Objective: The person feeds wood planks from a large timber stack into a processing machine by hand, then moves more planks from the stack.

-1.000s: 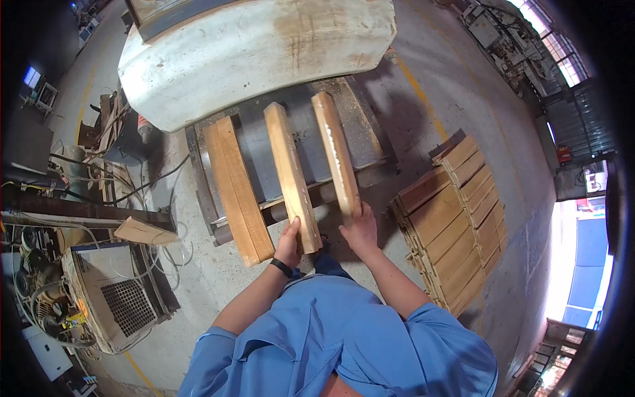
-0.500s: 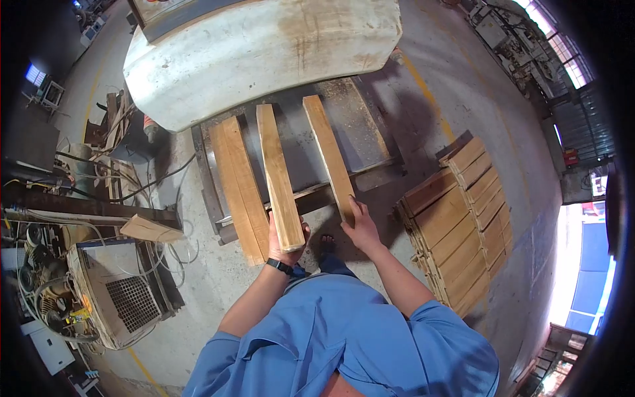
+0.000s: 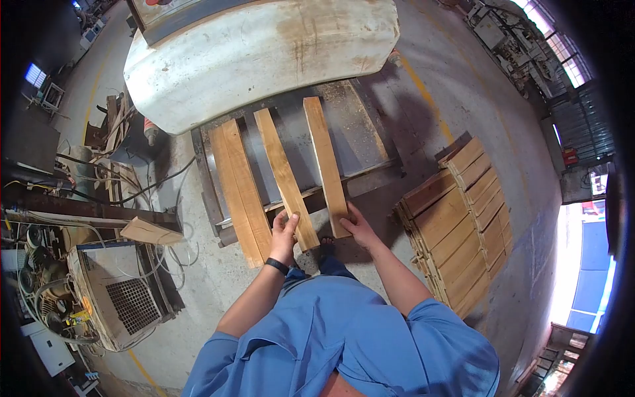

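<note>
Three lengths of wood lie with their far ends on a dark metal machine table and their near ends past its edge. My left hand [image 3: 284, 237] grips the middle wooden plank [image 3: 283, 175] near its close end, thumb on top. At the close end of the right wooden plank [image 3: 324, 162], my right hand [image 3: 360, 228] holds its right side, thumb on top and the other fingers partly hidden. The wide board [image 3: 239, 188] on the left, with a long dark line along it, rests beside my left hand with no hand gripping it.
Behind the planks, a large whitish machine cover [image 3: 264, 63] hangs over the metal table [image 3: 354, 122]. A stack of boards [image 3: 456, 225] stands on the floor at right. To the left are hoses, a grille-fronted box [image 3: 119, 291] and a wood offcut [image 3: 152, 231].
My left hand has turned from under the middle plank to its left side, and the plank has rolled onto another face. The right plank has also turned, showing a broader face.
</note>
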